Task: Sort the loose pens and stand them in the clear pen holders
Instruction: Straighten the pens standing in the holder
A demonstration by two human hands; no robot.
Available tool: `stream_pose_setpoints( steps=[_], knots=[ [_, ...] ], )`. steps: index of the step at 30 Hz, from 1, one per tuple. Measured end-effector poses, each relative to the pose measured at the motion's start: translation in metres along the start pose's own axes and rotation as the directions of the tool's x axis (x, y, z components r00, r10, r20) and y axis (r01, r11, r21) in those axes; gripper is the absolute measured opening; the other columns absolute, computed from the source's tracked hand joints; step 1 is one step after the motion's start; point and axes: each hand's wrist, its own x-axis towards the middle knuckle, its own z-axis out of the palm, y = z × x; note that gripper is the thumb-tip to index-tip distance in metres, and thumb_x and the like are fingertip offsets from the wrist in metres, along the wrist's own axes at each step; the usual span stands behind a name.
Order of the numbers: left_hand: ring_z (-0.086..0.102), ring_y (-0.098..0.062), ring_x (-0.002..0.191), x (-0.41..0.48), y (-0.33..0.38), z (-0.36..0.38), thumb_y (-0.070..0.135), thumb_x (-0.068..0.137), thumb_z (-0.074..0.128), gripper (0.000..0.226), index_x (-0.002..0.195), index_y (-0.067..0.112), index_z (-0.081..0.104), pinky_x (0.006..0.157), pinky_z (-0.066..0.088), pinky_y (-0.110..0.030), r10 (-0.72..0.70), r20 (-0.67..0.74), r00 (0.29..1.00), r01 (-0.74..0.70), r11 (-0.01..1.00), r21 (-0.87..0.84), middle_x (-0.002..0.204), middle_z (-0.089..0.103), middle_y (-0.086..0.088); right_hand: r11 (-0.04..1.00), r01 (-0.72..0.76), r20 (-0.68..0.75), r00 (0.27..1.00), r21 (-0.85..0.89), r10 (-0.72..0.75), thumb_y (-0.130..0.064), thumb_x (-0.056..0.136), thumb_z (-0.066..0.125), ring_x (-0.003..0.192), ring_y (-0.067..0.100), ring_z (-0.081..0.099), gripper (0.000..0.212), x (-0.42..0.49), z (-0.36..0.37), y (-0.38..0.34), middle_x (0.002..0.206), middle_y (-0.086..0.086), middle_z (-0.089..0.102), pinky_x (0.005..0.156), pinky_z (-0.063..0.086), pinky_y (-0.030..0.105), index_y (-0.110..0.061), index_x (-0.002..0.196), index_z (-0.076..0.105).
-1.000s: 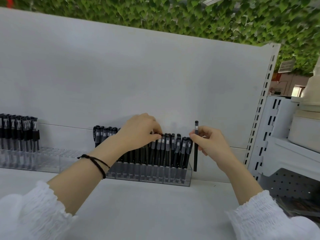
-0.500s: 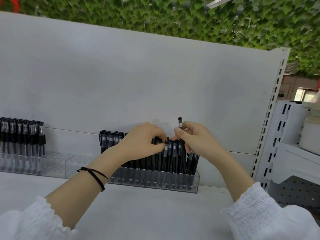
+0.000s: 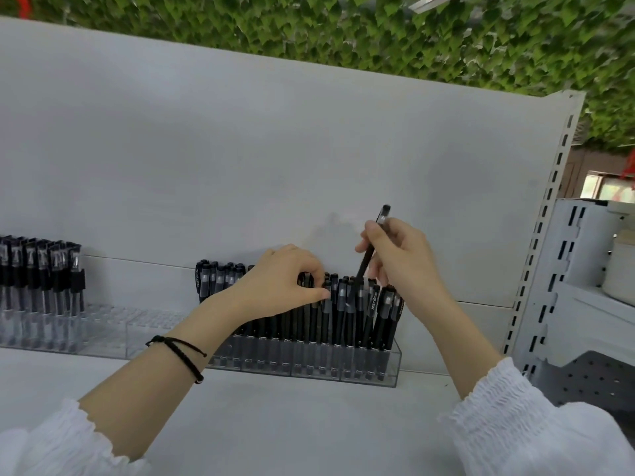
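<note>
Nearest the camera, two gathered white fabric sleeves (image 3: 508,424) frame the flat pale grey shelf surface (image 3: 275,424), and a thin black cord bracelet (image 3: 182,352) circles the left wrist. Beyond the wrists, a long clear plastic pen holder (image 3: 309,369) sits on the shelf against the back panel, packed with a row of upright black capped pens (image 3: 340,314). The left hand (image 3: 278,283) rests over the middle of that row, its fingers curled down onto the caps and its thumb pressed against the side of one pen, so that it grips the tops of a few of them. Just right of it, the right hand (image 3: 402,259) pinches a single slim black pen with a clear end (image 3: 365,261) between thumb and fingertips. This pen is tilted, upper end leaning right, and its lower tip sits among the caps near the right end of the row; whether it is seated in a slot cannot be told. Further left, a second clear plastic holder (image 3: 113,331) stands along the same wall, with another cluster of black pens (image 3: 41,269) upright at its far left end. Behind everything rises the plain light grey back panel (image 3: 275,149), edged on the right by a white slotted metal upright (image 3: 546,235), and green artificial ivy (image 3: 343,29) covers the area above.
</note>
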Motion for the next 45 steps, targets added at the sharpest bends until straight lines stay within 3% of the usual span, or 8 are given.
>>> stream_pose_setpoints(
  steps=[5,9,13,17,23,35,40,45],
  knots=[
    [0.05,-0.009,0.107,0.0,0.0,-0.003,0.04,0.085,0.068,0.014,0.081,0.027,0.064,0.102,0.037,-0.042,0.0,0.027,1.0,0.001,1.0,-0.012,0.099,0.065,0.015,0.983,0.033,-0.119,0.993,0.181,-0.012,-0.025,0.101,0.048,0.045,0.012,0.05,0.023,0.005,0.005,-0.003,0.073,0.002,0.06,0.042,0.04,0.023,-0.009,0.091,0.06],
    [0.051,-0.009,0.105,0.0,0.0,-0.003,0.039,0.085,0.069,0.013,0.081,0.028,0.065,0.101,0.037,-0.04,-0.004,0.014,1.0,0.004,1.0,-0.02,0.097,0.066,0.015,0.996,-0.031,0.005,0.999,-0.081,0.031,-0.029,0.099,0.052,0.041,0.007,0.048,0.02,0.001,0.011,0.01,0.059,0.0,0.059,0.05,0.042,0.023,-0.014,0.093,0.064],
    [0.051,-0.009,0.104,0.0,0.0,-0.003,0.039,0.085,0.069,0.011,0.079,0.03,0.064,0.1,0.038,-0.04,-0.001,0.018,1.0,0.001,1.0,-0.016,0.097,0.066,0.015,0.957,0.017,0.058,0.998,-0.29,0.0,-0.023,0.091,0.064,0.064,0.002,0.054,0.016,-0.001,0.014,0.016,0.077,-0.007,0.062,0.06,0.041,0.015,-0.022,0.107,0.063],
    [0.051,-0.008,0.104,-0.001,0.001,-0.004,0.04,0.084,0.069,0.018,0.072,0.041,0.056,0.099,0.038,-0.039,0.006,0.023,1.0,-0.006,1.0,-0.023,0.098,0.066,0.016,0.953,0.082,0.094,0.994,-0.29,-0.057,-0.018,0.086,0.07,0.056,0.005,0.055,0.044,-0.005,0.016,0.016,0.078,0.004,0.067,0.057,0.043,0.016,-0.031,0.116,0.041],
    [0.053,-0.01,0.101,0.0,0.001,-0.003,0.038,0.084,0.071,0.012,0.078,0.031,0.063,0.096,0.041,-0.04,0.012,0.006,1.0,-0.012,1.0,-0.026,0.094,0.067,0.014,0.93,0.125,0.143,0.987,-0.344,-0.08,-0.019,0.086,0.07,0.049,0.008,0.051,0.035,-0.008,0.019,0.017,0.073,0.004,0.07,0.056,0.047,0.024,-0.028,0.1,0.04],
    [0.052,-0.01,0.102,-0.001,0.001,-0.003,0.039,0.084,0.071,0.013,0.077,0.032,0.063,0.095,0.041,-0.039,0.006,0.015,1.0,-0.005,0.999,-0.032,0.094,0.067,0.014,0.943,0.113,0.157,0.985,-0.313,-0.066,-0.019,0.091,0.064,0.044,0.009,0.048,0.027,-0.008,0.018,0.015,0.073,0.01,0.072,0.054,0.047,0.027,-0.025,0.1,0.039],
    [0.052,-0.01,0.102,-0.001,0.003,-0.004,0.038,0.083,0.071,0.015,0.073,0.034,0.06,0.095,0.041,-0.04,0.004,0.02,1.0,-0.003,0.999,-0.035,0.093,0.067,0.014,0.914,0.137,0.161,0.984,-0.383,-0.08,-0.019,0.093,0.06,0.038,0.005,0.044,0.027,-0.006,0.019,0.019,0.068,0.002,0.069,0.053,0.044,0.029,-0.027,0.099,0.035],
    [0.052,-0.009,0.1,-0.001,0.005,-0.002,0.037,0.083,0.07,0.015,0.073,0.029,0.062,0.095,0.041,-0.039,-0.01,-0.002,1.0,0.01,1.0,-0.002,0.09,0.065,0.014,0.865,0.187,0.162,0.979,-0.465,-0.124,-0.017,0.093,0.06,0.052,0.015,0.05,0.028,-0.003,0.017,0.019,0.065,0.003,0.065,0.056,0.042,0.03,-0.026,0.099,0.034]
  ],
)
